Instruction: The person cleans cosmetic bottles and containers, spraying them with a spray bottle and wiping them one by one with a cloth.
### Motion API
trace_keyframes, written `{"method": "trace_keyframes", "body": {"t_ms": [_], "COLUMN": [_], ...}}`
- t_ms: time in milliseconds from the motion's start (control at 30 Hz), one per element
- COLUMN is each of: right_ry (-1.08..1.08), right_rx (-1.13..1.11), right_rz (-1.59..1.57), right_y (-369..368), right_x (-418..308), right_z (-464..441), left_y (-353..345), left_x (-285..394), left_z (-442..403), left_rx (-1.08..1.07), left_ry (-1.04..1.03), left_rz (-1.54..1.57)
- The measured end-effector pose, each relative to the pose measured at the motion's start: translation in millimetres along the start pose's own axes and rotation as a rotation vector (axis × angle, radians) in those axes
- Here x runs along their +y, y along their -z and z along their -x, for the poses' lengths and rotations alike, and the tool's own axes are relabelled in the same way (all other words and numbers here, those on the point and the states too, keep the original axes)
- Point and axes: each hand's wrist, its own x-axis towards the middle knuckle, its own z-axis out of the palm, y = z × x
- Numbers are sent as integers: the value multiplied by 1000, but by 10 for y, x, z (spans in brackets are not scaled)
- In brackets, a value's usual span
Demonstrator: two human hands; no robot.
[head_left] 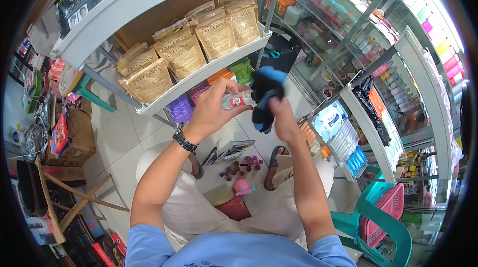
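Pouches (179, 54) stand in a row on the rack (203, 73), with packets (180, 110) beneath them. Left of the rack are a stool (94, 97) and a carton (80, 135). Bottles (238, 168) stand on the floor (119, 150) before it. To its right lie a display case (318, 43) and, nearer the person (239, 249), a chair (366, 207) with a basket (382, 214) against it.

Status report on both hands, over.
Left hand: small labelled bottle. Right hand: black-and-blue cloth at bottle's end. Dark bottles on floor, out of the way.
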Motion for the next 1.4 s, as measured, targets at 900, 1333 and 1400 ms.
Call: {"method": "trace_keyframes", "body": {"t_ms": [900,1333,1400], "right_ry": [269,41,-29], "right_rx": [-72,-245,-130], "right_rz": [689,223,297], "right_y": [-304,-474,-440], "right_x": [-174,-63,-148], "right_z": [135,129,124], "left_y": [66,22,6], "left_x": [142,202,114], "left_z": [-60,-125,-95], "left_rx": [4,-20,-37], "left_ry": [47,410,296], "left_rz": [-15,420,400]}}
